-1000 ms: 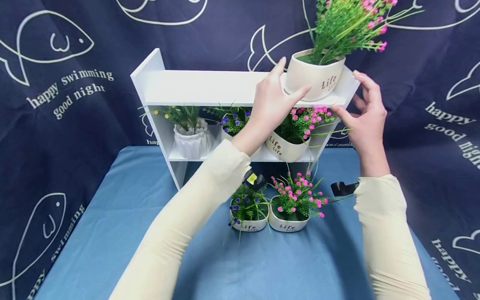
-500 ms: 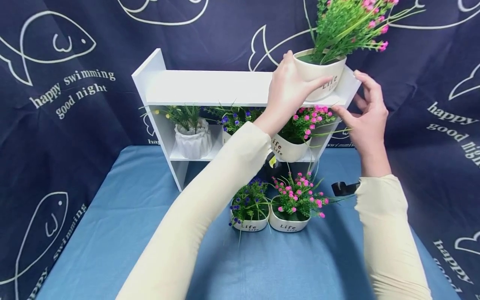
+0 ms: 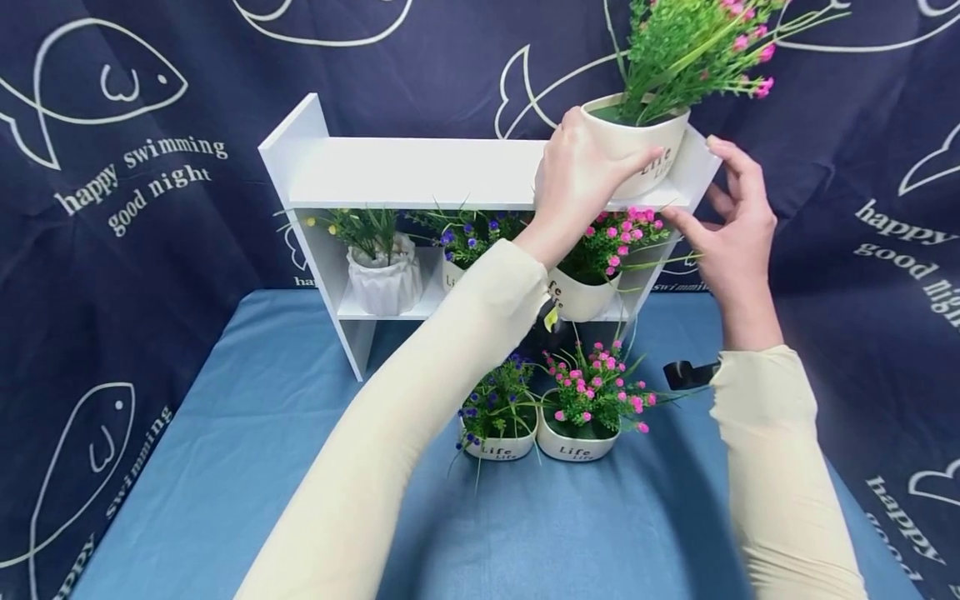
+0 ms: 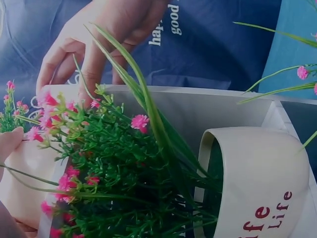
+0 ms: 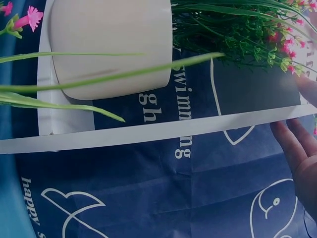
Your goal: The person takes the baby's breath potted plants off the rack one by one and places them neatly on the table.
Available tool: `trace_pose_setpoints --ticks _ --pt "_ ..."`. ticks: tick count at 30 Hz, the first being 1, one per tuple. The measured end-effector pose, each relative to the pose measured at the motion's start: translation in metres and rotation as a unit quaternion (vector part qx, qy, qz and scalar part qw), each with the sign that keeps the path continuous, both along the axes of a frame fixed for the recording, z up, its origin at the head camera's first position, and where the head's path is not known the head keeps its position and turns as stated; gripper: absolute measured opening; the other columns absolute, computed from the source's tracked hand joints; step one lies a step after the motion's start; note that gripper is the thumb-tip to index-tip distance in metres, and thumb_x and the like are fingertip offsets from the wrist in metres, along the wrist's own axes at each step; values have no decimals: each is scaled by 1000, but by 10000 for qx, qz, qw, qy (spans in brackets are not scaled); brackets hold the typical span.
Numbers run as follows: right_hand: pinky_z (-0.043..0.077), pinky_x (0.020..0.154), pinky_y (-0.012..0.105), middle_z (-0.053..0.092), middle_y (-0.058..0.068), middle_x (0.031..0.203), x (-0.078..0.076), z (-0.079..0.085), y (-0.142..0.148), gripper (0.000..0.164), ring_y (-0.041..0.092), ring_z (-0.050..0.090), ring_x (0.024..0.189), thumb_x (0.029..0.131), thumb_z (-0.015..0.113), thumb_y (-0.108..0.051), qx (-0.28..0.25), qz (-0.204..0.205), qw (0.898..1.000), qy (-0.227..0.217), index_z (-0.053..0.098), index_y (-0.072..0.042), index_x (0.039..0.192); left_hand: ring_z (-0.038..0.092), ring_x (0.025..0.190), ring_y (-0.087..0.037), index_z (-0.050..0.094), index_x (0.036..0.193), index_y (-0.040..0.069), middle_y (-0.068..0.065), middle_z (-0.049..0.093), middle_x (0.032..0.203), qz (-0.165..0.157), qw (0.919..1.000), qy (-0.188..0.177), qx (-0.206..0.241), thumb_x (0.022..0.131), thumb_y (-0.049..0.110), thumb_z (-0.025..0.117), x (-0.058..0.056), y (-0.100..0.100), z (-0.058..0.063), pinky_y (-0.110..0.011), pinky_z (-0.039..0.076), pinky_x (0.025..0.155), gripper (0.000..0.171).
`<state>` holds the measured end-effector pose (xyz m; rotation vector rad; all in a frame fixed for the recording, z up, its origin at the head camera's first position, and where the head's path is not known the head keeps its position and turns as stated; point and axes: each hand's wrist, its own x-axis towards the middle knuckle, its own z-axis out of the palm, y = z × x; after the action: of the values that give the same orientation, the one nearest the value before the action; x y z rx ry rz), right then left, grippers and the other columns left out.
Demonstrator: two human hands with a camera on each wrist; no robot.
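Observation:
A white oval flowerpot (image 3: 628, 137) with pink flowers and "Life" lettering stands at the right end of the shelf unit's top. My left hand (image 3: 581, 171) grips it, thumb across the front and fingers round the left side. My right hand (image 3: 738, 212) holds the white shelf unit (image 3: 427, 171) by its right side panel, thumb at the front edge, fingertips on the outer side. In the left wrist view, the top flowerpot (image 4: 27, 181) is partly cut off, and my right hand (image 4: 104, 37) reaches over the panel. The right wrist view catches my right hand (image 5: 303, 161) at its edge.
The middle shelf bears a white pot with yellow flowers (image 3: 384, 279), a blue-flowered pot (image 3: 453, 273) partly behind my sleeve, and a pink-flowered pot (image 3: 588, 296). Blue-flowered (image 3: 501, 450) and pink-flowered (image 3: 577, 448) pots stand together on the blue tablecloth (image 3: 480, 533) in front.
My left hand has moved right along the top flowerpot, its thumb now lying over the lettering. The right hand has kept its hold on the panel. The pots have hardly shifted.

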<state>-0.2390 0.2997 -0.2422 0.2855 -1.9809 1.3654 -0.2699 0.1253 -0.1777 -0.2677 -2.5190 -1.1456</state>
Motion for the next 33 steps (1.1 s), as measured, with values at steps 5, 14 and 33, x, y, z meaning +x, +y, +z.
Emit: trace_pose_setpoints --ticks 5,14,33 --pt "53 73 8 47 -5 148 0 1 0 71 23 53 130 78 76 -1 -4 -2 10000 -14 48 -21 139 59 94 -6 45 136 16 7 63 108 -120 9998 -69 159 71 64 74 7 -10 0 -20 50 73 86" --pt "53 72 8 47 -4 148 0 1 -2 68 22 53 131 77 77 -1 -368 285 9989 -22 50 -20 137 60 91 -6 48 137 17 4 66 107 -483 9958 -28 774 71 56 79 26 -40 -2 -15 48 70 83" --pt "52 71 8 51 0 146 0 0 0 69 18 55 128 76 76 2 -290 190 9994 24 50 -19 137 60 105 -8 54 132 18 3 64 121 -871 9831 190 1599 68 39 87 63 -91 -17 -18 50 82 75"
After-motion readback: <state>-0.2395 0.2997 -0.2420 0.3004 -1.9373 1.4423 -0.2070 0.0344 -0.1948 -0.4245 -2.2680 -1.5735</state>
